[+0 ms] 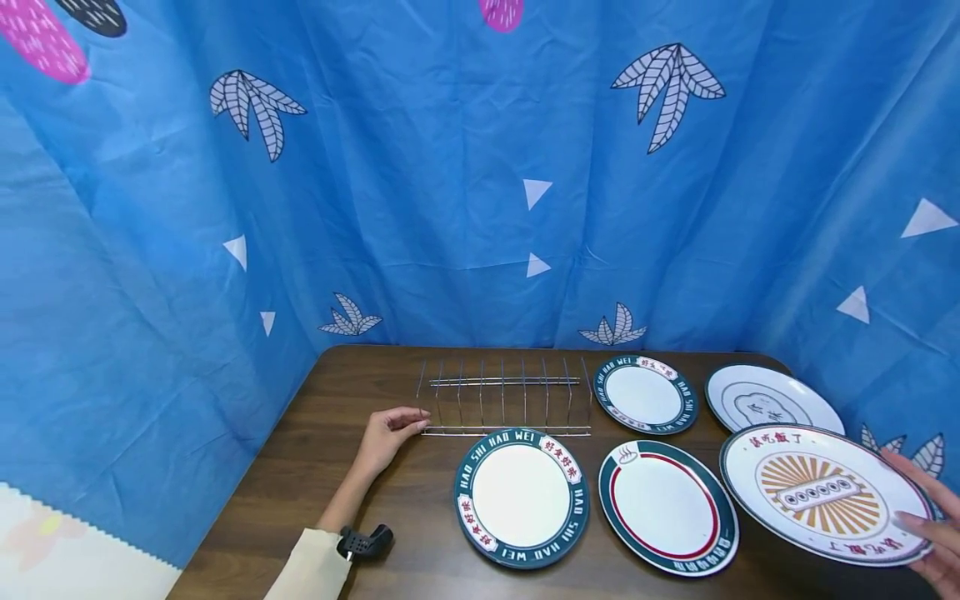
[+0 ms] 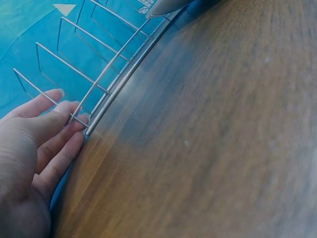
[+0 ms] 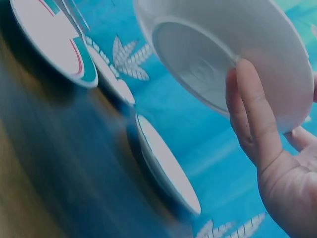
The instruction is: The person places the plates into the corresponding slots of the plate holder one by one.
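My left hand point(image 1: 390, 435) is at the near left corner of a wire dish rack point(image 1: 457, 431). In the left wrist view its thumb and fingers pinch the rack's end wire point(image 2: 74, 118). At the far right my right hand point(image 1: 937, 512) grips a white plate with an orange sunburst point(image 1: 821, 493) by its right edge, raised and tilted above the table. From the right wrist, the underside of this plate point(image 3: 198, 64) shows, with fingers point(image 3: 255, 106) spread beneath it. No plate stands between the visible rack wires.
On the brown table point(image 1: 300, 467) lie a large green-rimmed plate point(image 1: 521, 496) before the rack, a plate with a red ring point(image 1: 667, 508), a smaller green-rimmed plate point(image 1: 645, 394), and a white plate with a grey drawing point(image 1: 772, 396). Blue curtain point(image 1: 465, 208) hangs behind.
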The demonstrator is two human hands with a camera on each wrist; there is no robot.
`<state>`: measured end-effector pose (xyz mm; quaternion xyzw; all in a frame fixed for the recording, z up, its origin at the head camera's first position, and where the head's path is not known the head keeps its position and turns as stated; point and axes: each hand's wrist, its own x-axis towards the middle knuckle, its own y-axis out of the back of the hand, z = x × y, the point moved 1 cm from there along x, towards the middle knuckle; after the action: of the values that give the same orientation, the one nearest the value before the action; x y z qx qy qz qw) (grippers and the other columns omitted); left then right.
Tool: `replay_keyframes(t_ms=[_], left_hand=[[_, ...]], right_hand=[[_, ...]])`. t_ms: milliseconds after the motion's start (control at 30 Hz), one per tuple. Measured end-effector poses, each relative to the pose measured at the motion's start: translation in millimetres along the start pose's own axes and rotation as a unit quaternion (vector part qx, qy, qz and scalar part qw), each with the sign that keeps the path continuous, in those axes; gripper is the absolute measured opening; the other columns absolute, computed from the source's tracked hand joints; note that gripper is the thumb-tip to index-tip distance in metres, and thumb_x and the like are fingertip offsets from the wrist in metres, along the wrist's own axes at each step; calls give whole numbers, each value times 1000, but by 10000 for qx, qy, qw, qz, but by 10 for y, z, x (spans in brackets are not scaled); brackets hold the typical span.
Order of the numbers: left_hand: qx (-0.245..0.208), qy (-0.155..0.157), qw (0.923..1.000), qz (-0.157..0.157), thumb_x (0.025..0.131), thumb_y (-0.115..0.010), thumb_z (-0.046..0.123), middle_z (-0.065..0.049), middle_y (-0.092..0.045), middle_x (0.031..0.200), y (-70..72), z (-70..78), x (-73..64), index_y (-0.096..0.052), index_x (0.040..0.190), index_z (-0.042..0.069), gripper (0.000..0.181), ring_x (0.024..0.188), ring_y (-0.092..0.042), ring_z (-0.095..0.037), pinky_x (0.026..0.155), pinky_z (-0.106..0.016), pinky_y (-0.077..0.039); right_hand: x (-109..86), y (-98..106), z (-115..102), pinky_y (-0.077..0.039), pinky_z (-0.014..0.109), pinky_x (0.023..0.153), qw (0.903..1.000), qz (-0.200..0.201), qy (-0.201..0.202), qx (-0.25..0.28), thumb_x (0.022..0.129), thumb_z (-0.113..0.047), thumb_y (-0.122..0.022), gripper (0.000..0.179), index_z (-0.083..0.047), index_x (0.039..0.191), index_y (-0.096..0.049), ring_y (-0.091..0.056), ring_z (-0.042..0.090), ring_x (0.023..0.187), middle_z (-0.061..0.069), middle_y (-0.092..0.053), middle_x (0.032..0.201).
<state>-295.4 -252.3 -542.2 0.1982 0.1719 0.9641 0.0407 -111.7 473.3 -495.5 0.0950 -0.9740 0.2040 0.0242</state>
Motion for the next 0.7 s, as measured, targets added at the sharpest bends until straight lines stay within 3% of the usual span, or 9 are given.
replay_keyframes(t_ms=[200, 300, 433, 600, 700], left_hand=[[80, 32, 9999, -118, 90, -73, -4, -21, -75, 103, 9, 349, -48, -74, 106, -7, 16, 97, -72, -39, 84, -31, -60], [59, 67, 9999, -139, 91, -73, -4, -20, -75, 102, 11, 389, -65, -75, 105, -6, 15, 96, -72, -38, 83, -28, -60], [28, 137, 9997, -184, 91, -73, -3, -19, -76, 102, 17, 393, -67, -75, 105, -6, 15, 94, -72, -38, 80, -26, -60], [-77, 199, 9995, -218, 91, -71, -5, -22, -75, 104, 31, 392, -57, -74, 106, -7, 15, 91, -72, -41, 78, -37, -62], [-91, 260, 9994, -189, 91, -71, -5, -20, -75, 104, 36, 384, -54, -74, 106, -6, 15, 91, -72, -39, 78, -38, -63]], right_hand=[[195, -337, -17, -60, 45, 81, 9943, -680, 784, 262, 105, 15, -15, 71, -28, 156, -38, -69, 22, 105, -7, -55, 135], [289, -505, -39, -61, 42, 79, 9944, -533, 911, 78, 104, 15, -17, 70, -27, 157, -37, -70, 20, 105, -6, -54, 136], [393, -697, -74, -63, 36, 74, 9979, 69, 598, -228, 106, 11, -27, 65, -31, 153, -41, -71, 18, 99, -10, -53, 131], [529, -883, -137, -62, 35, 76, 9985, 248, 214, -448, 108, 4, -32, 61, -33, 156, -33, -70, 17, 99, -12, -45, 133], [618, -992, -173, -62, 34, 77, 9986, 216, 211, -443, 108, 3, -34, 61, -33, 157, -35, -70, 16, 99, -13, -44, 135]])
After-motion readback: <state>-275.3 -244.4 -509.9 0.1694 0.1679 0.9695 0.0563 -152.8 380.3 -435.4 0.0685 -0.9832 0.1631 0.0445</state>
